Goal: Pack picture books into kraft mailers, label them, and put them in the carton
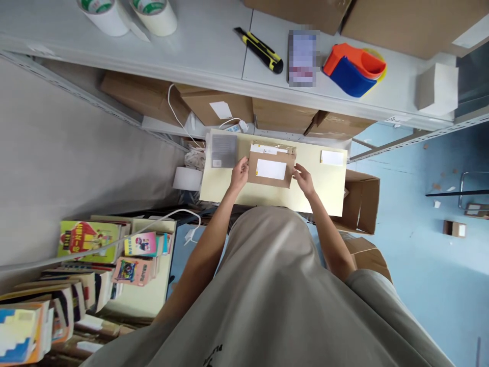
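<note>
Left hand (240,174) grips one end of a brown cardboard parcel (271,168), right hand (303,179) the other, near the pale table's (328,196) far edge. Its white label is on; the top flap looks unsealed, so taping seemingly remains.

No text can be read anywhere. White label (271,168) on the brown parcel (255,173) at the middle: blank or too small to tell. Loose label (332,157) to the right on the pale table (328,196): same. Phone screen (303,57) on the far shelf: blurred out. Book covers (87,238) at the near left carry print, too small to make out. Tape roll (100,11) cores at the far left: green marks, illegible.
</note>
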Demonstrator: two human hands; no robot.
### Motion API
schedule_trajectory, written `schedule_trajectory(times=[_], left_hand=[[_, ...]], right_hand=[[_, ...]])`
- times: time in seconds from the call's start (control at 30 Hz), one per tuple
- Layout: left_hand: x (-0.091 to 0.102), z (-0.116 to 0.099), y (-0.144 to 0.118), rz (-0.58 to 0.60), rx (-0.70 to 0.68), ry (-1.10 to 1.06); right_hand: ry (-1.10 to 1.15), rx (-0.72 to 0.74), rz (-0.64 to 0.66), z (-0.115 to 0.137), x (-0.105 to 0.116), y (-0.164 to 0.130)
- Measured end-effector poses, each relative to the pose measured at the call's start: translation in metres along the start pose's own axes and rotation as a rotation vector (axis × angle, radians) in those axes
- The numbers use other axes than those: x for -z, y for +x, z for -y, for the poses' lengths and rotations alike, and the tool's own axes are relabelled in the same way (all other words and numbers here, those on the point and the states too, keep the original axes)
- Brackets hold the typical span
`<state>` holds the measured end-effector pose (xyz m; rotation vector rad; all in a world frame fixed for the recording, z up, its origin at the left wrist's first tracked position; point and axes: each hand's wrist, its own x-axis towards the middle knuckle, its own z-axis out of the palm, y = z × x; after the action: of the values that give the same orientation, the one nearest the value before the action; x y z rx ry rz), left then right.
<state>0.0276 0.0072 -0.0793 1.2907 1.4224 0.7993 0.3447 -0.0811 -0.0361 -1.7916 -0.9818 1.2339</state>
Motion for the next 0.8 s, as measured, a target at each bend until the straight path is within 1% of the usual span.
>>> schedule_trajectory(times=[0.1,0.2,0.27,0.37,0.47,0.53,0.6,0.7,0.77,0.8], left_hand=[[0.006,-0.007,-0.017,-0.032,-0.015,-0.068],[0.009,-0.014,-0.038,-0.031,0.048,-0.111],[0.007,-0.018,-0.049,-0.021,0.140,-0.099],[0.005,-0.026,-0.058,0.014,0.293,0.007],[0.005,-0.037,-0.056,0.031,0.338,0.174],[0.003,-0.044,-0.051,0.038,0.311,0.278],[-0.002,-0.047,-0.046,0.038,0.238,0.344],[-0.019,-0.045,-0.042,-0.010,0.081,0.352],[-0.029,-0.041,-0.041,-0.074,0.020,0.344],[-0.033,-0.040,-0.041,-0.107,0.011,0.348]], right_hand=[[-0.001,0.067,-0.031,0.011,0.008,-0.016],[-0.007,0.106,-0.042,0.015,0.012,-0.030],[-0.024,0.068,-0.028,0.012,0.010,-0.036],[-0.067,-0.050,-0.013,0.003,0.006,-0.039],[-0.123,-0.111,-0.043,0.001,0.005,-0.040],[-0.191,-0.126,-0.048,0.006,0.003,-0.038],[-0.318,-0.150,-0.024,0.016,-0.005,-0.035],[-0.572,-0.207,-0.017,0.034,-0.028,-0.028],[-0.705,-0.231,-0.053,0.043,-0.046,-0.023],[-0.747,-0.229,-0.069,0.047,-0.053,-0.021]])
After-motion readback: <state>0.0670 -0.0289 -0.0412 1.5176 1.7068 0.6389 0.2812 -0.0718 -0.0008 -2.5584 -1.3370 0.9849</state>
